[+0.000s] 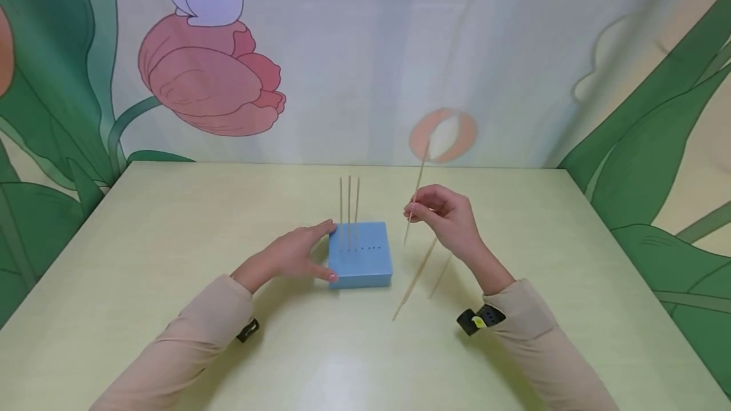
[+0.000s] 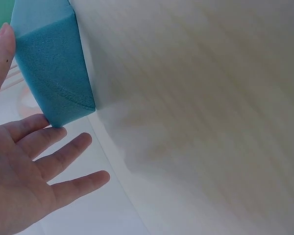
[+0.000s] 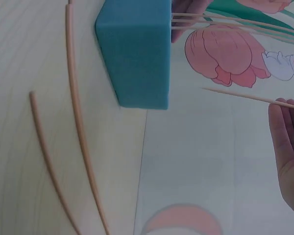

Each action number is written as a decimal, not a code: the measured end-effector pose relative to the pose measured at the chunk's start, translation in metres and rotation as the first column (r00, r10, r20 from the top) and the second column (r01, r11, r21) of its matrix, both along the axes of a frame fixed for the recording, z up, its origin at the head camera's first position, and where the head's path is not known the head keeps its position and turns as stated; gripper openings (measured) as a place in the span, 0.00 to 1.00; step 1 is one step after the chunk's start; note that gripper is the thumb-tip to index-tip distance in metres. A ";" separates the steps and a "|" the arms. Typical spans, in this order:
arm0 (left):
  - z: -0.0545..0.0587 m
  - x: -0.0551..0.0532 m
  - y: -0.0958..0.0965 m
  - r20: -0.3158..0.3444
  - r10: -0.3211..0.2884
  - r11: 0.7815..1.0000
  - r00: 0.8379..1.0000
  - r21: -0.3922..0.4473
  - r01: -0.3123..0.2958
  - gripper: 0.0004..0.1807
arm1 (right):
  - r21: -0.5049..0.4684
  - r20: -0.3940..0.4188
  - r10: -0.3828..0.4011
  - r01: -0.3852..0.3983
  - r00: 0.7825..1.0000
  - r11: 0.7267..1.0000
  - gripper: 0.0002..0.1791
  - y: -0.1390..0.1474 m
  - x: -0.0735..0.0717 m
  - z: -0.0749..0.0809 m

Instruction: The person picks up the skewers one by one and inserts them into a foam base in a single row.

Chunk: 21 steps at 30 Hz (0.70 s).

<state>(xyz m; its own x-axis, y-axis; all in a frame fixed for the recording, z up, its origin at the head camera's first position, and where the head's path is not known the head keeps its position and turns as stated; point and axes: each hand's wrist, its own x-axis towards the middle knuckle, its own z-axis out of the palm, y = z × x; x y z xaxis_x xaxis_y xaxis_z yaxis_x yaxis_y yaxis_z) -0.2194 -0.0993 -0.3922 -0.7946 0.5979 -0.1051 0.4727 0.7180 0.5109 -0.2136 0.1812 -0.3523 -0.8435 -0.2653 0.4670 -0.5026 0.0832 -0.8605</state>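
Sticks (image 1: 349, 213), three of them, stand upright in a row in the blue block (image 1: 362, 266) on the desk (image 1: 228, 202), toward the left part of its top. To their right the row goes on as small dark holes (image 1: 370, 248) with nothing in them, so the work looks partly done, perhaps somewhat short of half. A fourth stick, the held stick (image 1: 420, 173), is clamped between the thumb and fingers of the right hand (image 1: 448, 217), with its lower end apart from the block, to the right of it. More loose sticks (image 1: 415, 278) lie on the desk below that hand; whether the longer line is one stick or two overlapping, I cannot tell for sure. The left hand (image 1: 296, 251) rests against the block's left side, fingers apart, the thumb at the near corner and fingertips at the far one.

Only the head view shows the holes and how many stay unfilled. The left wrist view adds the open palm, with the outer two fingers straight and clear of the block. The right wrist view brings out the held stick's tapered point, which the head view leaves too small to judge.
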 end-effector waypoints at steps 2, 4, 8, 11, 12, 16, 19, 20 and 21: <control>0.000 0.000 0.000 -0.002 -0.002 1.000 1.000 -0.003 0.002 0.54 | 0.007 -0.028 -0.016 0.016 0.999 1.000 0.03 -0.005 0.000 0.001; 0.000 0.000 0.000 -0.003 -0.004 1.000 1.000 0.000 0.004 0.54 | 0.008 -0.047 -0.024 0.024 0.999 1.000 0.03 -0.010 0.000 0.002; 0.000 0.000 0.000 -0.006 -0.010 1.000 1.000 0.000 0.010 0.54 | 0.014 -0.074 -0.034 0.036 0.997 0.999 0.02 -0.019 -0.001 0.002; 0.000 0.000 -0.001 -0.006 -0.014 1.000 1.000 -0.002 0.014 0.54 | 0.015 -0.083 -0.034 0.035 0.996 0.999 0.02 -0.026 -0.002 0.001; 0.001 0.000 -0.001 -0.002 -0.013 1.000 1.000 -0.003 0.013 0.54 | 0.013 -0.086 -0.030 0.031 0.996 0.999 0.02 -0.028 -0.002 0.000; 0.001 0.000 -0.001 0.000 -0.012 1.000 1.000 -0.001 0.012 0.54 | 0.004 -0.090 -0.006 0.007 0.996 1.000 0.02 -0.037 -0.003 -0.003; 0.002 0.001 -0.001 0.001 -0.012 1.000 1.000 -0.002 0.012 0.54 | 0.016 -0.095 0.004 -0.002 0.996 1.000 0.02 -0.042 -0.003 -0.006; 0.002 0.000 -0.001 -0.001 -0.015 1.000 1.000 -0.002 0.015 0.54 | 0.021 -0.094 0.005 -0.003 0.996 1.000 0.02 -0.043 -0.004 -0.007; 0.002 0.000 -0.001 -0.001 -0.016 1.000 1.000 -0.003 0.016 0.54 | 0.027 -0.093 0.005 -0.002 0.996 1.000 0.02 -0.044 -0.004 -0.008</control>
<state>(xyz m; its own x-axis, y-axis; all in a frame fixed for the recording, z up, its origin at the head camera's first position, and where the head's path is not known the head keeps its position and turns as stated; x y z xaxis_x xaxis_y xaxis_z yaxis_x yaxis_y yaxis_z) -0.2189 -0.1003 -0.3906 -0.7850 0.6104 -0.1059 0.4850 0.7118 0.5080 -0.2171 0.1368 -0.3601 -0.7957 -0.2817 0.5362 -0.5808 0.1036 -0.8074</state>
